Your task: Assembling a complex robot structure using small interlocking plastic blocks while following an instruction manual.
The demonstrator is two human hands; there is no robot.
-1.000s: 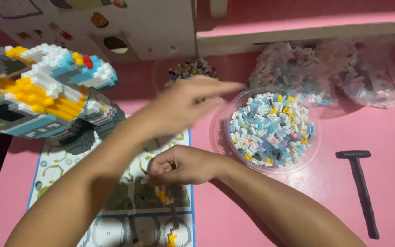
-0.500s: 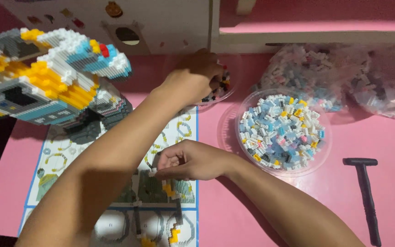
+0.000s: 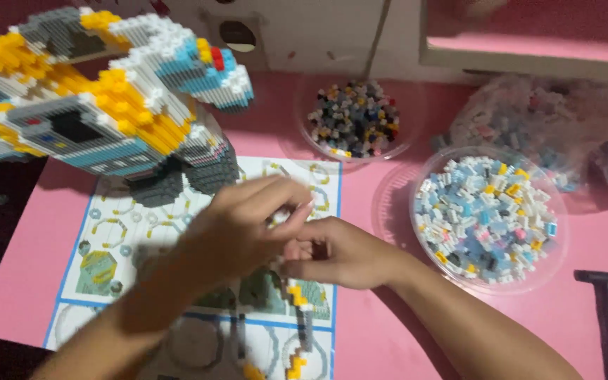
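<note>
Both hands are brought together above an instruction sheet [image 3: 177, 232] laid on the pink table [image 3: 585, 232]; the left hand [image 3: 241, 229] is curled over the right hand [image 3: 339, 253], fingertips meeting, anything pinched being hidden. A large block model [image 3: 100, 105] is seen behind. Two clear bowls of small bricks, dark [image 3: 355, 119] and pale [image 3: 487, 218], are placed alongside.

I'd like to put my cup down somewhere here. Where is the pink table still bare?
Bare pink table shows left of the instruction sheet, and low on the right between the clear bowl of pale bricks and the black tool. The middle is crowded: both hands meet over the sheet beside the brick model.
</note>
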